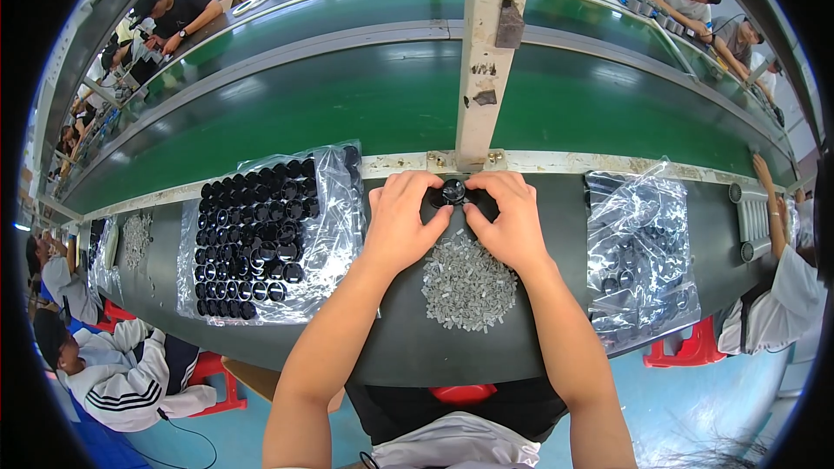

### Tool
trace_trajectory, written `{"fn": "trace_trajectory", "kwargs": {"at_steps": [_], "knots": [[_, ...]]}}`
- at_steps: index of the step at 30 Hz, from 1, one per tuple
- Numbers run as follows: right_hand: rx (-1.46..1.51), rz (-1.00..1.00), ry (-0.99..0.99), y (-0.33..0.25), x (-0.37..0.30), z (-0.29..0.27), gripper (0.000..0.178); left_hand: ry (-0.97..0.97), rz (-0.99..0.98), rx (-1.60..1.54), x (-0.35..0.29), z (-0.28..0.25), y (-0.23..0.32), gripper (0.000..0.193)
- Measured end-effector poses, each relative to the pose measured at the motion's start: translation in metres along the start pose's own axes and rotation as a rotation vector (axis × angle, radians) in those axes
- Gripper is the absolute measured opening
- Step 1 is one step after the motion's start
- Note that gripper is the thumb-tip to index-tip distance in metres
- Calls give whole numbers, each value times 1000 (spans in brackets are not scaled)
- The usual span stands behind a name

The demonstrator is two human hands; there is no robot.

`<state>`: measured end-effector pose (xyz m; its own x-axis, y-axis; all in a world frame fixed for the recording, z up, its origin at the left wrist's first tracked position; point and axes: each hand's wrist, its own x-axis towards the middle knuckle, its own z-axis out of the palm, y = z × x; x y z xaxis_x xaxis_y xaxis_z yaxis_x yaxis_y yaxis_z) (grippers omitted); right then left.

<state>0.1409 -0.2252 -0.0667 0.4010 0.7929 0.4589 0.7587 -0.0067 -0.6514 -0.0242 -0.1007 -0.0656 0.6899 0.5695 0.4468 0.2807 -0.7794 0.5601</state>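
Observation:
Both my hands meet at the far edge of the dark worktop, around a small round black part (453, 191) with a shiny face. My left hand (401, 215) pinches its left side between thumb and fingers, and my right hand (509, 215) grips it from the right. Other black pieces show partly beside it under my fingers. Just nearer to me lies a loose pile of small clear-grey plastic pieces (469, 282). To the left, rows of round black caps (252, 243) sit on a clear plastic bag (340, 217).
On the right lies another clear bag (643, 252) with black caps inside. A white post (486, 61) rises right beyond my hands, before a green conveyor belt (304, 104). A silver rack (752, 221) stands far right. Co-workers sit at both sides and across the belt.

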Motion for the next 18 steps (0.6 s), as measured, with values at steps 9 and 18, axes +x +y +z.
{"fn": "trace_trajectory", "kwargs": {"at_steps": [9,18], "knots": [[-21,-32,44,3,-1,3,24,26,18,-14,0,3,-4,30],[-26,-39,43,5,-1,4,25,29,26,-23,1,3,-6,29]]}}
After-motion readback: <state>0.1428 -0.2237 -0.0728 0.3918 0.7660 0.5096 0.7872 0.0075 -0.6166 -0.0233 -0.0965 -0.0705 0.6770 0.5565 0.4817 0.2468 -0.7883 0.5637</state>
